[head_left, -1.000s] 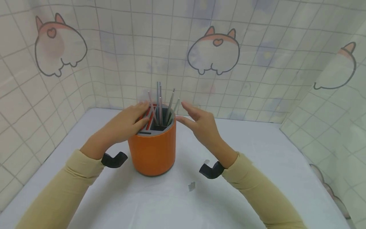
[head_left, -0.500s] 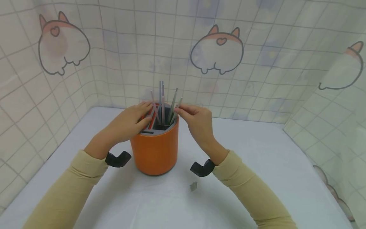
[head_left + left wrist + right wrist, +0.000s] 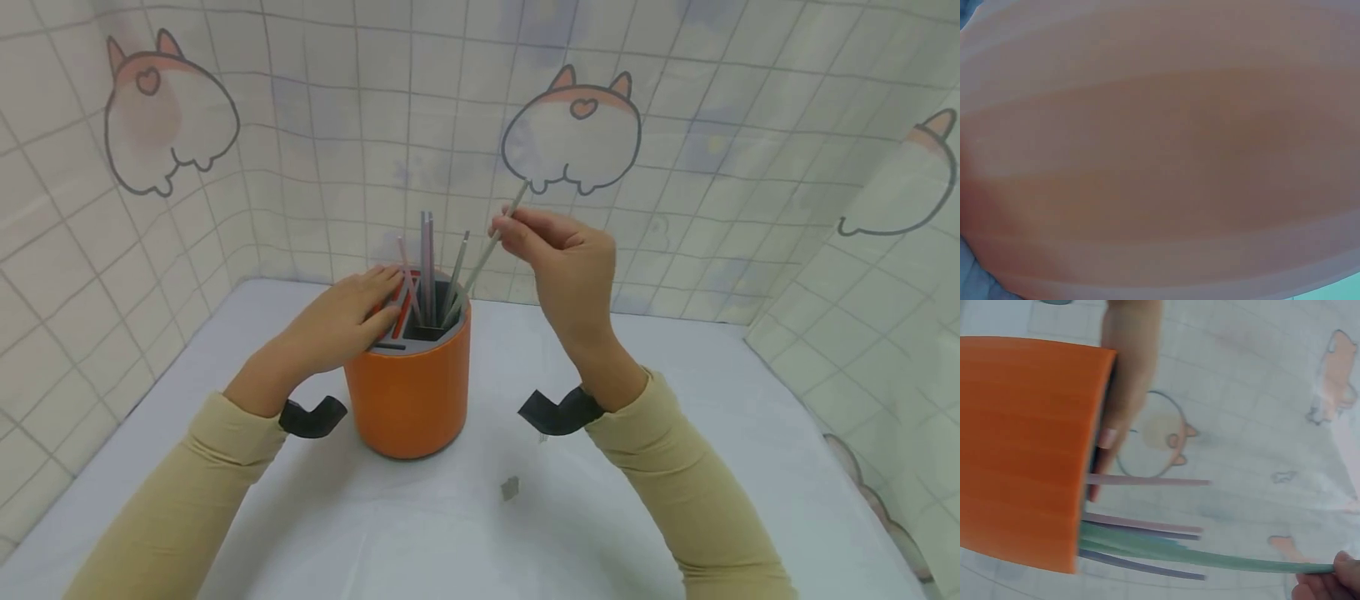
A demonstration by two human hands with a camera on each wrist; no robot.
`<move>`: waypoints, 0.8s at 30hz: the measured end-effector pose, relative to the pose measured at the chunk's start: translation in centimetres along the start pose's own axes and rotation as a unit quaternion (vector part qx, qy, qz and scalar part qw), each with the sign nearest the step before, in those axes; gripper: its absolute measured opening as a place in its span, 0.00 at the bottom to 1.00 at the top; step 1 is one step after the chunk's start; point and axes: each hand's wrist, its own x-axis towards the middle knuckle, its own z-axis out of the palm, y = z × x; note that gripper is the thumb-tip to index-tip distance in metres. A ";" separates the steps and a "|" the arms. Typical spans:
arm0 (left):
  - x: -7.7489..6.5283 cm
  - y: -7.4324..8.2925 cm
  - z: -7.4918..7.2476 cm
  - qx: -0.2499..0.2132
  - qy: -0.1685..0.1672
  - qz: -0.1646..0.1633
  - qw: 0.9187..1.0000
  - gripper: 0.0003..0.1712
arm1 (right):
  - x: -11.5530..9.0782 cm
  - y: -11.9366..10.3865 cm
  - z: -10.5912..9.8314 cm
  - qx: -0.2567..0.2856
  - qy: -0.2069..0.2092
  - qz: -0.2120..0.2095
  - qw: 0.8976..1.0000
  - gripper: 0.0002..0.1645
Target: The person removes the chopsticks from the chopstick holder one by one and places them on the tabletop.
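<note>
An orange round pen holder (image 3: 408, 408) with a grey divided top stands upright on the table. My left hand (image 3: 330, 329) rests across the left part of its top, fingers extended. Between thumb and fingertips, my right hand (image 3: 577, 275) pinches the upper part of a thin pale green stick (image 3: 483, 260). That stick slants up to the right, its lower end still inside the holder. Several other thin sticks (image 3: 427, 258), pinkish, bluish and greenish, stand in the same compartment. In the right wrist view, the green stick (image 3: 1254, 564) reaches from the holder (image 3: 1022, 450) to my fingertips.
The holder stands on a white-covered table (image 3: 420, 533) with a small grey patch (image 3: 510, 488) in front of it. Behind and at both sides hangs a gridded cloth (image 3: 315, 167) with cartoon animals. A blurred brownish surface (image 3: 1160, 156) fills the left wrist view.
My right hand came to the holder's right rim, took hold of the green stick, and has drawn it up and to the right. My left hand has stayed on the holder.
</note>
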 end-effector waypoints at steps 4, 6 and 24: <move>0.0 -0.1 0.1 -0.003 0.003 0.003 1.000 0.33 | 0.7 -1.9 -1.0 0.061 0.042 -0.060 0.995 0.11; 0.0 -0.1 0.1 -0.003 0.004 0.005 1.000 0.33 | 1.0 -2.8 -1.6 0.089 0.067 -0.093 0.989 0.10; -0.1 -0.1 0.2 -0.010 0.006 -0.003 1.000 0.34 | -0.3 6.5 -6.0 0.011 -0.028 0.238 0.971 0.10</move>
